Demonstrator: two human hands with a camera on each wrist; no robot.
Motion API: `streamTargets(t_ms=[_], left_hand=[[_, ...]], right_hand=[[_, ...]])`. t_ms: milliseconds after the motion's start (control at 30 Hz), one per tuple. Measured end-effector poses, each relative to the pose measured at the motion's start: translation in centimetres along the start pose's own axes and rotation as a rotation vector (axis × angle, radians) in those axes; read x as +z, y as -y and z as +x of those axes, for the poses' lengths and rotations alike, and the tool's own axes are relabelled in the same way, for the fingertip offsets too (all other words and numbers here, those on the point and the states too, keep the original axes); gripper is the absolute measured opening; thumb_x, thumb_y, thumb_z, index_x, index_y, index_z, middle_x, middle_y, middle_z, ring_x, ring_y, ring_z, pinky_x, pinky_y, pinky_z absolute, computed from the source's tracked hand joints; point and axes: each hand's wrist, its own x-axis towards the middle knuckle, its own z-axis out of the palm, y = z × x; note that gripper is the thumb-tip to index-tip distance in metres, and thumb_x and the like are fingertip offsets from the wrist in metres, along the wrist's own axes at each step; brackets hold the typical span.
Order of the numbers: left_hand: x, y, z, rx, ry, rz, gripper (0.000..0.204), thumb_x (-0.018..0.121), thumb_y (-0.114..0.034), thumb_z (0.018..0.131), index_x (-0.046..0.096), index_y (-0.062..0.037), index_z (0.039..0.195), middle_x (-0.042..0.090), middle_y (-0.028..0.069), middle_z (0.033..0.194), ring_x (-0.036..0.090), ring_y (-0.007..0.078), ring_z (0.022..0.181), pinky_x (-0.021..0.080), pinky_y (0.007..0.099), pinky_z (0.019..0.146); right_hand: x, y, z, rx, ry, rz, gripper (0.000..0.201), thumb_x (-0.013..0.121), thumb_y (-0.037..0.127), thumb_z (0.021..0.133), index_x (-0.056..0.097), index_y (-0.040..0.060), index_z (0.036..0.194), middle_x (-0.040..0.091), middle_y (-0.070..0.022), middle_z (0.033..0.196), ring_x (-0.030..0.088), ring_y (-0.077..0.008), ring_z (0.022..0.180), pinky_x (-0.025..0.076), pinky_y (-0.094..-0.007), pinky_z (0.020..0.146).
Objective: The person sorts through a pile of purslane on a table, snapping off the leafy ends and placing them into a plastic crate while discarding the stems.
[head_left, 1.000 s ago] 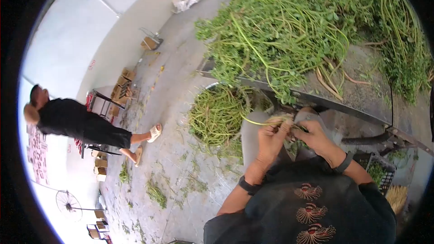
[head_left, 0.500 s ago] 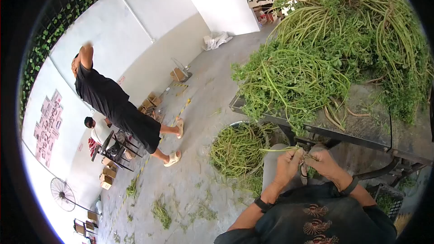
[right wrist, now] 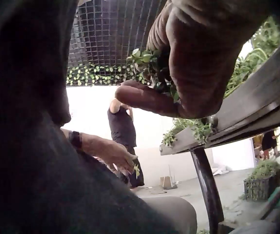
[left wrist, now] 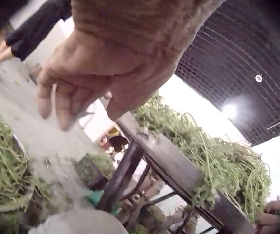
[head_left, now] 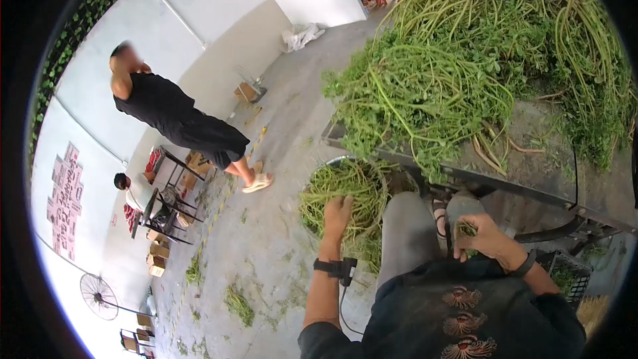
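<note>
My left hand (head_left: 337, 216) reaches over a round basin (head_left: 340, 159) heaped with green stems (head_left: 362, 189). In the left wrist view the fingers of that hand (left wrist: 120, 63) hang loosely bent. A small pale-green bit (right wrist: 136, 170) shows by its fingertips in the right wrist view. Above my lap, my right hand (head_left: 484, 236) holds a small bunch of leafy greens (head_left: 468, 229). The right wrist view shows the small leaves (right wrist: 147, 61) poking out between the curled fingers and thumb.
A dark table (head_left: 531, 116) in front bears a large pile of leafy plants (head_left: 452, 60). A black crate (head_left: 577, 279) with greens stands at the right. Plant scraps (head_left: 238, 304) litter the floor. One person (head_left: 173, 110) stands at the left; another (head_left: 138, 196) sits behind.
Both hands were together over the lap, working on a stem. The left hand has since moved left over the basin, while the right stays near the lap with leafy greens.
</note>
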Motion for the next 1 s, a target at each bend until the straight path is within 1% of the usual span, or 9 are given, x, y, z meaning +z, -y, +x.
streamTargets(t_ms=[67, 167, 233, 367, 467, 533, 700, 833, 1000], left_hand=[[-1.6, 1.9, 1.4, 0.18, -0.332, 0.645, 0.028, 0.06, -0.023, 0.085, 0.063, 0.0046, 0.087, 0.064, 0.0111, 0.071, 0.057, 0.0147, 0.062, 0.047, 0.0306, 0.06], [-0.2, -2.6, 0.5, 0.311, -0.467, 0.448, 0.025, 0.06, -0.021, 0.085, 0.064, 0.0034, 0.088, 0.064, 0.0131, 0.073, 0.057, 0.0141, 0.065, 0.047, 0.0311, 0.063], [0.4, -5.8, 0.0, 0.328, -0.421, 0.381, 0.024, 0.06, -0.02, 0.085, 0.065, 0.0028, 0.089, 0.064, 0.0121, 0.073, 0.057, 0.0128, 0.065, 0.046, 0.0296, 0.062], [5.6, -13.7, 0.3, 0.425, -0.202, 0.139, 0.022, 0.059, -0.018, 0.088, 0.066, 0.0026, 0.091, 0.065, 0.0084, 0.076, 0.057, 0.0103, 0.068, 0.045, 0.0253, 0.063], [11.3, -18.8, 0.6, 0.479, -0.076, 0.063, 0.02, 0.058, -0.015, 0.089, 0.066, 0.0031, 0.091, 0.066, 0.0076, 0.079, 0.057, 0.0106, 0.069, 0.046, 0.0244, 0.064], [14.5, -21.2, 1.5, 0.506, -0.063, 0.051, 0.019, 0.058, -0.014, 0.089, 0.066, 0.0035, 0.091, 0.066, 0.0077, 0.081, 0.058, 0.011, 0.07, 0.046, 0.0243, 0.065], [22.9, -24.6, 1.8, 0.764, 0.11, 0.179, 0.015, 0.061, -0.008, 0.085, 0.065, 0.0015, 0.095, 0.067, 0.01, 0.083, 0.061, 0.0151, 0.073, 0.048, 0.0254, 0.067], [29.5, -26.1, -0.1, 1.094, 0.278, 0.282, 0.017, 0.058, -0.01, 0.086, 0.064, 0.0003, 0.098, 0.066, 0.0125, 0.094, 0.064, 0.023, 0.081, 0.049, 0.0301, 0.069], [35.2, -25.7, 0.3, 1.196, 0.259, 0.688, 0.022, 0.058, -0.004, 0.079, 0.062, -0.0037, 0.101, 0.06, 0.0156, 0.101, 0.06, 0.0326, 0.078, 0.049, 0.0367, 0.069]], right_hand=[[-0.9, 0.8, 0.0, -0.012, -0.055, 0.067, 0.014, 0.063, 0.008, 0.081, 0.058, -0.005, 0.086, 0.062, -0.0104, 0.067, 0.062, -0.0176, 0.057, 0.052, -0.0288, 0.051], [-2.7, 2.8, -1.0, 0.005, -0.201, 0.109, 0.012, 0.062, 0.002, 0.078, 0.059, -0.0066, 0.085, 0.061, -0.0106, 0.065, 0.06, -0.017, 0.051, 0.05, -0.0277, 0.045], [-5.3, 3.5, -1.5, 0.017, -0.367, -0.062, 0.012, 0.062, 0.005, 0.076, 0.062, -0.0051, 0.082, 0.059, -0.0082, 0.058, 0.056, -0.0137, 0.045, 0.043, -0.0241, 0.037], [-9.6, 4.6, -3.6, -0.285, -0.614, -0.484, 0.017, 0.067, 0.013, 0.076, 0.065, -0.0013, 0.085, 0.055, -0.0062, 0.055, 0.051, -0.0105, 0.042, 0.039, -0.026, 0.041], [-11.5, 4.8, -5.9, -0.268, -0.778, -0.504, 0.019, 0.07, 0.014, 0.076, 0.064, -0.002, 0.083, 0.057, -0.0088, 0.058, 0.053, -0.0111, 0.047, 0.042, -0.0273, 0.048], [-13.4, 3.9, -6.2, -0.581, -0.95, -0.664, 0.018, 0.07, 0.014, 0.076, 0.064, -0.0021, 0.081, 0.061, -0.0107, 0.064, 0.056, -0.0123, 0.055, 0.044, -0.0276, 0.054], [-15.3, 3.8, -8.9, -0.45, -1.193, -0.569, 0.016, 0.069, 0.011, 0.076, 0.063, -0.0012, 0.084, 0.063, -0.0112, 0.071, 0.055, -0.0131, 0.06, 0.044, -0.0261, 0.058], [-15.6, 2.9, -8.8, -0.61, -1.131, -0.515, 0.016, 0.069, 0.012, 0.076, 0.063, 0.0015, 0.087, 0.062, -0.0118, 0.074, 0.058, -0.0162, 0.064, 0.045, -0.0275, 0.06], [-15.4, 3.7, -8.9, -0.555, -1.078, -0.545, 0.015, 0.069, 0.011, 0.075, 0.063, 0.0029, 0.087, 0.063, -0.0119, 0.077, 0.06, -0.0285, 0.072, 0.046, -0.0325, 0.065]])
